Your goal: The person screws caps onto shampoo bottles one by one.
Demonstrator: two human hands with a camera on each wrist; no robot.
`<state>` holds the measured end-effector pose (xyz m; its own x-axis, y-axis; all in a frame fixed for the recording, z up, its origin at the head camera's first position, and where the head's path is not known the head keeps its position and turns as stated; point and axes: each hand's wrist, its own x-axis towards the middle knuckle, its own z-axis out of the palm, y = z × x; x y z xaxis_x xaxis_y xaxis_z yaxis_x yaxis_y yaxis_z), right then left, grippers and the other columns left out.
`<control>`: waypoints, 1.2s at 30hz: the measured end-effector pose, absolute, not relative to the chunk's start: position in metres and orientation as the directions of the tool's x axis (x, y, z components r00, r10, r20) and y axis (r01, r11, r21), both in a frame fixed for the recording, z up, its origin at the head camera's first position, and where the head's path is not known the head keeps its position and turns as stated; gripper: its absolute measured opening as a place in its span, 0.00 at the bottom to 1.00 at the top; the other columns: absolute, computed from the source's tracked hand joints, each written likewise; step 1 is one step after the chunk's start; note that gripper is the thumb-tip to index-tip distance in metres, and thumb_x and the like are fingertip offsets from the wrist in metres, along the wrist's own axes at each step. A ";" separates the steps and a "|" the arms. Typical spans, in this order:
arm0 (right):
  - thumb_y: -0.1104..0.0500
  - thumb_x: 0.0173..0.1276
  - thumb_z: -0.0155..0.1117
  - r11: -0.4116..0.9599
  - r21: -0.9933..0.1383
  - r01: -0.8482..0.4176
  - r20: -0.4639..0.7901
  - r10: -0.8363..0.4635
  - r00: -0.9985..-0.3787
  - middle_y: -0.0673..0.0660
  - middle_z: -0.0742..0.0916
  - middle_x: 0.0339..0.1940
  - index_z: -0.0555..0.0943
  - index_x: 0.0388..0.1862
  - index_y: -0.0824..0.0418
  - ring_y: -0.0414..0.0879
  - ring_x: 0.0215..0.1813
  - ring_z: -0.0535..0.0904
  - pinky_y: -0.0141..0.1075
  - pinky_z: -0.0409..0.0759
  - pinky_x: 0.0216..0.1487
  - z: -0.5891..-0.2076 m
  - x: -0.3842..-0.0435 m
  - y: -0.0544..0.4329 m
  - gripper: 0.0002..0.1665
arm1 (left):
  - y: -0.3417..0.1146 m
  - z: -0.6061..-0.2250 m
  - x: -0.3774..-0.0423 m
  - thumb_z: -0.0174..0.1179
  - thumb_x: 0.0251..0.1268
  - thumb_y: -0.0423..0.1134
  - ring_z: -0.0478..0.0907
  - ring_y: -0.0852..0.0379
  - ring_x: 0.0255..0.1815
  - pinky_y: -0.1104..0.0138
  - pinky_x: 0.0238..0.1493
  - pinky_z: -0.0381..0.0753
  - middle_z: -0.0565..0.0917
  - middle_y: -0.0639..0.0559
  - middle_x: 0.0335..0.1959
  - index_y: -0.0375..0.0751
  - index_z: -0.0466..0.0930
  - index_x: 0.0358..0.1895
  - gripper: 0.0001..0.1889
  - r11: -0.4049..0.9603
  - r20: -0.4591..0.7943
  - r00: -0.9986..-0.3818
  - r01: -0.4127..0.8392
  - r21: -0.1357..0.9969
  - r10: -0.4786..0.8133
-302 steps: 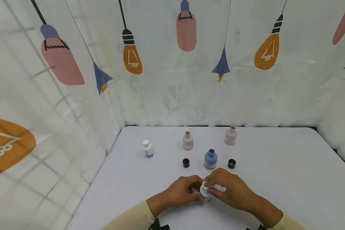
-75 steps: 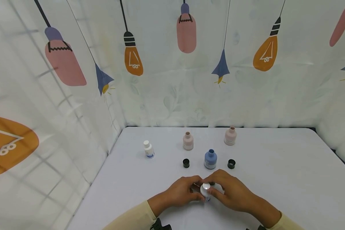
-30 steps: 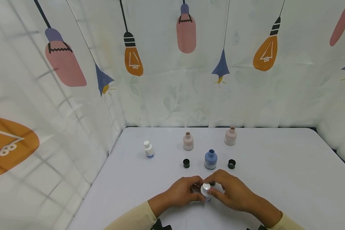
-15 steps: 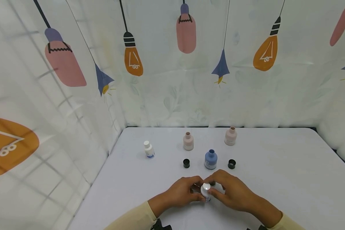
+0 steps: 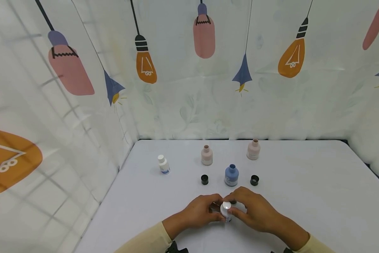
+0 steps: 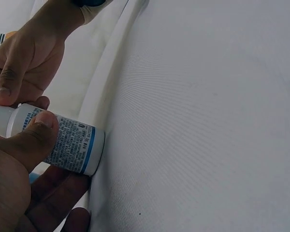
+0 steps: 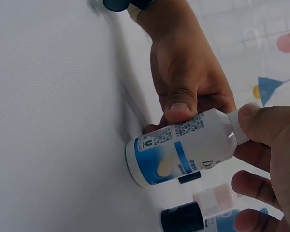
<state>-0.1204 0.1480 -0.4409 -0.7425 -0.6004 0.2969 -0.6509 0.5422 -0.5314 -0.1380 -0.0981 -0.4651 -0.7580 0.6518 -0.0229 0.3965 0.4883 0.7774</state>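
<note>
Both hands are on a small white bottle (image 5: pixel 225 211) that stands on the table near its front edge. My left hand (image 5: pixel 199 211) grips the bottle's body between thumb and fingers. From the other side, my right hand (image 5: pixel 255 212) pinches the white cap (image 7: pixel 238 126) with thumb and index finger. Its other fingers are bent and off the bottle in the right wrist view. The label shows blue with fine print, and the bottle's base meets the white cloth in the left wrist view. A black cap (image 5: pixel 233 201) peeks out just behind the right fingers.
Behind the hands stands an uncapped blue bottle (image 5: pixel 231 175), with black caps (image 5: pixel 204 179) either side of it. Farther back are two uncapped pink bottles (image 5: pixel 206 155). A capped white bottle (image 5: pixel 163 164) is at left. Patterned curtains (image 5: pixel 189 105) enclose the table.
Since the oldest frame, the right fingers have shifted slightly on the white cap, and the black cap behind them has come into view. Over the last second both hands look still.
</note>
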 end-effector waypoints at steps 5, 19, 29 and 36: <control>0.39 0.74 0.64 0.542 -0.559 -0.627 0.283 -0.586 -0.759 0.37 0.82 0.51 0.83 0.60 0.41 0.41 0.49 0.81 0.34 0.82 0.41 -0.443 -0.119 0.149 0.19 | -0.099 -0.467 -0.138 0.71 0.65 0.49 0.80 0.72 0.50 0.75 0.43 0.80 0.84 0.66 0.55 0.52 0.79 0.61 0.23 0.497 -0.008 -0.753 0.426 0.756 0.658; 0.58 0.69 0.73 0.546 -0.554 -0.628 0.316 -0.560 -0.766 0.42 0.85 0.49 0.80 0.64 0.51 0.40 0.43 0.78 0.30 0.78 0.34 -0.446 -0.118 0.160 0.25 | -0.108 -0.464 -0.139 0.71 0.65 0.48 0.80 0.71 0.55 0.72 0.53 0.80 0.84 0.66 0.57 0.52 0.80 0.65 0.25 0.480 0.021 -0.745 0.451 0.752 0.666; 0.56 0.72 0.70 0.574 -0.556 -0.602 0.291 -0.543 -0.787 0.38 0.84 0.51 0.80 0.64 0.47 0.39 0.44 0.78 0.32 0.79 0.35 -0.447 -0.116 0.167 0.23 | -0.123 -0.460 -0.140 0.75 0.60 0.47 0.81 0.71 0.51 0.69 0.54 0.80 0.86 0.68 0.51 0.53 0.83 0.63 0.26 0.500 -0.009 -0.801 0.364 0.786 0.598; 0.59 0.71 0.71 0.570 -0.530 -0.627 0.323 -0.548 -0.771 0.39 0.85 0.49 0.81 0.62 0.50 0.39 0.45 0.79 0.31 0.79 0.36 -0.448 -0.118 0.171 0.21 | -0.135 -0.455 -0.144 0.74 0.62 0.44 0.81 0.68 0.54 0.66 0.56 0.80 0.85 0.64 0.55 0.51 0.82 0.64 0.26 0.513 -0.018 -0.828 0.330 0.792 0.560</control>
